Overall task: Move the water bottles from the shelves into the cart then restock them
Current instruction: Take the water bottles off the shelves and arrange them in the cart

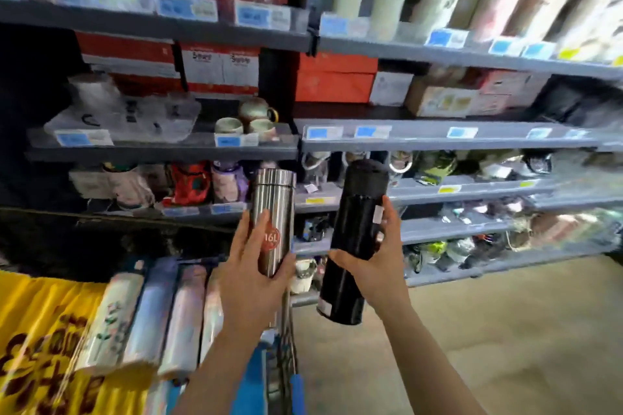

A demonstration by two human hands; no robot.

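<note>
The left hand (251, 266) grips a steel flask (272, 212) (upright); at its three o'clock, the right hand (379, 259) grips a black flask (354, 239).

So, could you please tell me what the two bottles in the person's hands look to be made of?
Silver bottle, in the left hand: apparently stainless steel, brushed, with vertical streaked reflections. Black bottle, in the right hand: matte dark coating with little glare; what lies under it cannot be told.

"16L" on the steel bottle's (273, 222) round red sticker (271, 238)
</note>
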